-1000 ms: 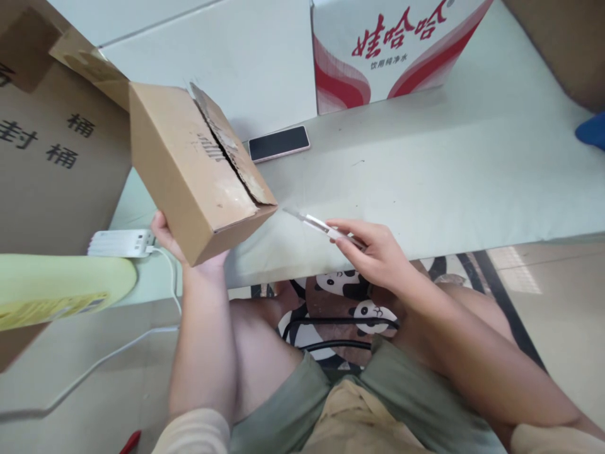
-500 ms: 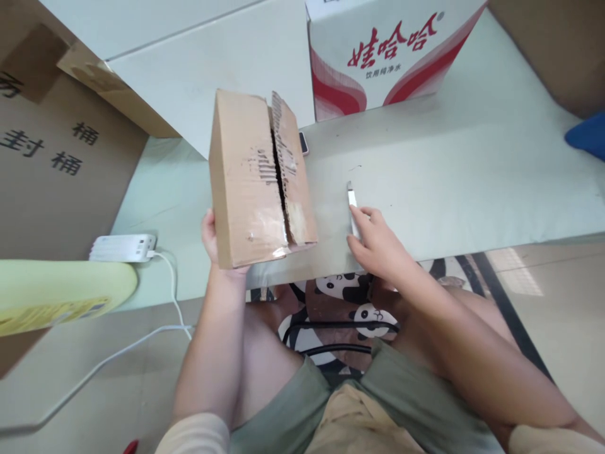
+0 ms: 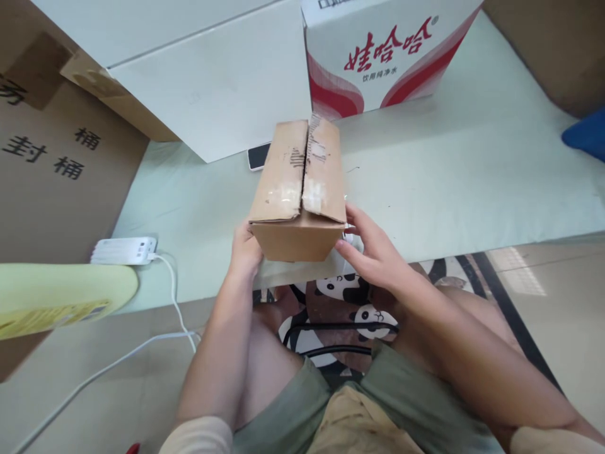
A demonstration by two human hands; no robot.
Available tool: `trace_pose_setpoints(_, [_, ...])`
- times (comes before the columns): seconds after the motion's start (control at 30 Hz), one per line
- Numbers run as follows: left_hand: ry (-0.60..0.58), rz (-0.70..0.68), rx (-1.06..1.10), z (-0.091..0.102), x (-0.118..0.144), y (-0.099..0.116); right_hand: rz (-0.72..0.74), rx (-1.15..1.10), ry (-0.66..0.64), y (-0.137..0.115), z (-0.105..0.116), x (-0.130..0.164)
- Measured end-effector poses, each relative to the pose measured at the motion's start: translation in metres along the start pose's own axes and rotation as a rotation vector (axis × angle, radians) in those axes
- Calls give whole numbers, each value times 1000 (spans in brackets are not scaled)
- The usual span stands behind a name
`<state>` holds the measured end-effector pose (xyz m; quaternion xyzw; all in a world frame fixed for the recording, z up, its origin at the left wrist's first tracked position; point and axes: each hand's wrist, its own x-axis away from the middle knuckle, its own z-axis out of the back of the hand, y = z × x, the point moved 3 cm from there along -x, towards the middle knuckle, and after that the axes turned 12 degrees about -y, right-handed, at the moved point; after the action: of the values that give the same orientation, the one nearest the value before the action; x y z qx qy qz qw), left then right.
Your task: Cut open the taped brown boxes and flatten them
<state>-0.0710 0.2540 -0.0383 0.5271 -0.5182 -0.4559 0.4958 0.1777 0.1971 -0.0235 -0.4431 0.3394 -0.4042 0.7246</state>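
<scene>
A cardboard box [image 3: 300,189] is held at the table's front edge, its top flaps slit along the middle seam and slightly raised. Worn clear tape and dark printing mark the flaps. My left hand [image 3: 244,251] grips the box at its lower left side, the fingertips hidden behind it. At the box's right side is my right hand [image 3: 373,249], curled around a white-handled box cutter [image 3: 348,238]. Only a bit of the cutter shows between the fingers and the box.
Behind stand a large white box [image 3: 212,94] and a white and red water carton [image 3: 392,63]. A phone [image 3: 258,157] lies behind the cardboard box. To the left are a power bank [image 3: 125,250] with a cable and a yellow-green object [image 3: 61,293]. A blue object [image 3: 586,137] is at right.
The cardboard box has turned, moved right and come down lower, so its near end now faces me. My right hand, with the box cutter, has come against its right side.
</scene>
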Motion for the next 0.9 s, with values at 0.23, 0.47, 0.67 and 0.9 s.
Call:
trace_pose_setpoints(0.23, [310,-110,1,41,-4,14,-35,74,6,2,1,0])
trace_pose_setpoints(0.47, [111,-505,-46,42,6,16,-76,97,-9,7,-6,-2])
trace_pose_setpoints(0.67, [-162,-665,-367,27,16,11,-7,136,-68,5,-7,-3])
trace_pose_setpoints(0.9, [-58,-435,-18,26,13,7,18,187,-200,3,-13,-2])
